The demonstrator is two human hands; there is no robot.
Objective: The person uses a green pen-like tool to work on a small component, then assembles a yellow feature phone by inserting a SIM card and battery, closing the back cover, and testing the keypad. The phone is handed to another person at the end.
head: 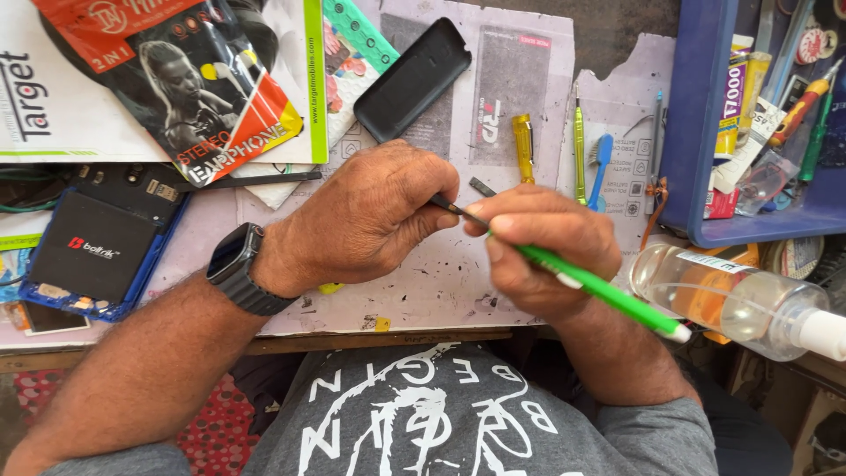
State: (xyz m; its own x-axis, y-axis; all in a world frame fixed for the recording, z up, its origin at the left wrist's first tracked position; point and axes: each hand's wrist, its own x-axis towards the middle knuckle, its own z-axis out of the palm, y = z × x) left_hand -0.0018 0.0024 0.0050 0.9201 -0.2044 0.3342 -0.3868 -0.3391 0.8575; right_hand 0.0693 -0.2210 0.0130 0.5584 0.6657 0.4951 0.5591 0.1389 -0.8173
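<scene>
My right hand (545,251) grips a green-handled tool (608,293) with a thin dark tip pointing left, its white end sticking out lower right. My left hand (370,216), with a dark smartwatch (233,264) on the wrist, is curled closed and meets that tip; whatever it pinches is hidden by the fingers. Both hands hover over a stained white work mat (441,282) at the bench's near edge.
A black phone back cover (411,79) lies beyond the hands. An opened phone with a black battery (92,247) sits left. A yellow tool (523,145), a green tool (579,154) and a blue brush (601,163) lie right, beside a blue tray (696,132) and a clear bottle (740,304).
</scene>
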